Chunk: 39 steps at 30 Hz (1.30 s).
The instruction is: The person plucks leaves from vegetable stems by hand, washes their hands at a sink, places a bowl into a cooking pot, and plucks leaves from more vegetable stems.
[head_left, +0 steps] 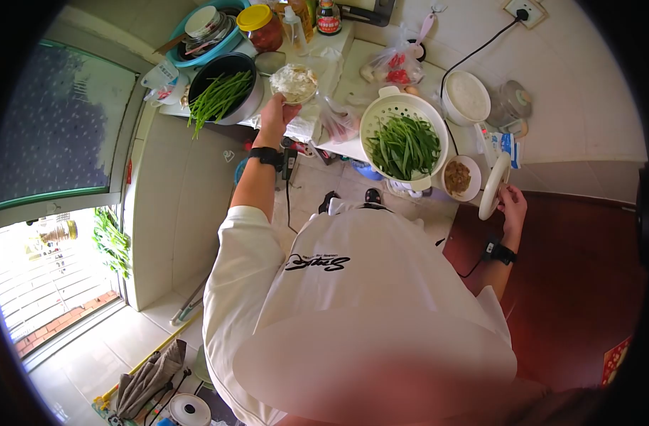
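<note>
My left hand [272,117] reaches over the counter, its fingers closed on the near edge of a bowl [309,98] heaped with white, crumbly food [293,79]. Beside it stands a dark-lined pot [247,96] with long green stems [216,98] sticking over its rim. My right hand [511,206] grips a white round disc [493,188], tilted almost edge-on; whether it is a lid or a plate I cannot tell. Near that hand is a small white bowl [475,186] of brown food. Between my hands sits a white colander [372,117] holding cut green leaves [404,147].
At the back left are a blue basin [180,54] of stacked dishes, a yellow-lidded jar [262,30] and bottles. A white bowl [466,98] and plastic bags [395,67] lie farther back. A black cord [473,50] hangs from a wall socket [527,14] onto the counter.
</note>
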Motion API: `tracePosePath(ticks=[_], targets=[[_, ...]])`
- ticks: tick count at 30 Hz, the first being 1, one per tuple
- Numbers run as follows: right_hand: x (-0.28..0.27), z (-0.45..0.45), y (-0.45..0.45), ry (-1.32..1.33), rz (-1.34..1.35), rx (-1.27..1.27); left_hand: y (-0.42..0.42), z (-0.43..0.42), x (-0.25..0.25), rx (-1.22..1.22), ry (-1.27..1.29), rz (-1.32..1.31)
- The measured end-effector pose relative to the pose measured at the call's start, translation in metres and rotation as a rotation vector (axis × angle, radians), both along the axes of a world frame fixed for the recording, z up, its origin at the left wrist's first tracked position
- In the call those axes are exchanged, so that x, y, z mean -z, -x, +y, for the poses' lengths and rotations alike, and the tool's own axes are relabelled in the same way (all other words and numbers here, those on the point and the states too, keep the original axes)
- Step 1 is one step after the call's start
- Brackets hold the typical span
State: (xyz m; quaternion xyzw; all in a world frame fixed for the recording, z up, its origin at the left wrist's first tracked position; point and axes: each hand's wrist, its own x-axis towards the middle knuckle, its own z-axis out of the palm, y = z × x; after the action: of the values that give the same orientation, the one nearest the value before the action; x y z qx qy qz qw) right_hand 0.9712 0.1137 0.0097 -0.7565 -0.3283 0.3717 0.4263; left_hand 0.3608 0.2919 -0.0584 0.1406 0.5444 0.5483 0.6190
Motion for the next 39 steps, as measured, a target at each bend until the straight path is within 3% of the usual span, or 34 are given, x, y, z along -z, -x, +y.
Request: tracePosePath(ticks=[12, 19, 26, 31, 37, 39], targets=[[-0.015, -0.004, 0.008, 0.053, -0.05, -0.016, 0.007, 0.003, -0.042, 0.116, -0.023, 0.068], [-0.036, -0.012, -0.009, 0.004, -0.098, -0.022, -0.068, 0.028, -0.088, 0.387, -0.081, -0.002], [-0.038, -0.013, -0.042, -0.089, -0.002, -0.004, -0.233, 0.062, -0.071, 0.61, -0.046, -0.062], [-0.026, -0.016, -0.068, -0.108, 0.059, -0.009, -0.344, 0.103, -0.018, 0.685, 0.107, -0.129], [0.003, -0.035, -0.089, -0.085, 0.0, -0.006, -0.409, 0.156, 0.023, 0.702, 0.058, 0.049], [0.005, -0.04, -0.09, -0.103, -0.012, 0.01, -0.419, 0.169, 0.022, 0.742, -0.142, 0.282]])
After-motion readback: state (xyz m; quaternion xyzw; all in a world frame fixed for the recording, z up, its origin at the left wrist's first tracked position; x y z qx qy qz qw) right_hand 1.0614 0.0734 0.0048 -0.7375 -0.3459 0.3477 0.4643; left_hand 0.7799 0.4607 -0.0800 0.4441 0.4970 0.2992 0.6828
